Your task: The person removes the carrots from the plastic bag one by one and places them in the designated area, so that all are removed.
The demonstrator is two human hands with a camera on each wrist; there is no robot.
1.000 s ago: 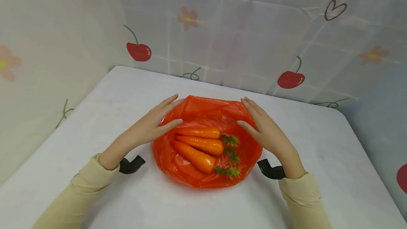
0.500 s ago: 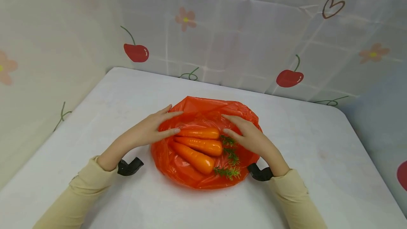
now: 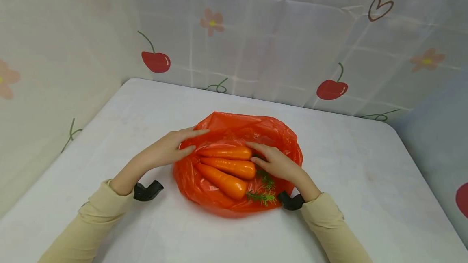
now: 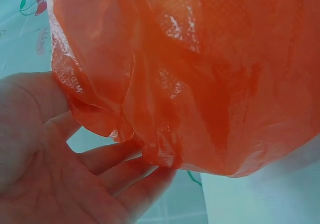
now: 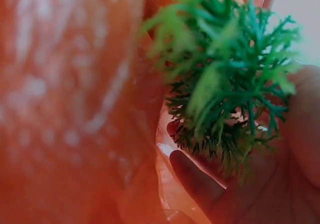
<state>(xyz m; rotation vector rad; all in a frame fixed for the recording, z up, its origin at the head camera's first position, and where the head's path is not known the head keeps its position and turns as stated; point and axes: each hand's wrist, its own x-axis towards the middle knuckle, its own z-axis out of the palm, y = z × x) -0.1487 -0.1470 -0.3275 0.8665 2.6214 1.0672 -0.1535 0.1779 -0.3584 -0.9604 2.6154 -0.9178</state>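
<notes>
A thin red-orange plastic bag (image 3: 241,121) lies spread on the table, its mouth facing up. Three carrots with shiny orange skins rest inside: the far carrot (image 3: 226,152), the middle carrot (image 3: 232,167) and the near carrot (image 3: 223,182). Their green leafy tops (image 3: 264,197) point right. My left hand (image 3: 164,149) is at the bag's left rim, fingers extended; in the left wrist view some fingertips lie behind the plastic. Over the bag's right side, my right hand (image 3: 279,165) reaches with extended fingers to the leafy end of the far carrot, covering its greens. Green leaves (image 5: 220,68) stand before the palm in the right wrist view.
A white-covered table (image 3: 365,173) surrounds the bag. Behind it hangs a pale curtain (image 3: 270,44) printed with cherries, flowers and hearts. Each wrist carries a black mount, one on the left (image 3: 148,191) and one on the right (image 3: 291,201).
My right hand has come from the bag's right rim leftward and down over the carrot tops. The left hand has lowered slightly and drawn a little left. The carrots have stayed put.
</notes>
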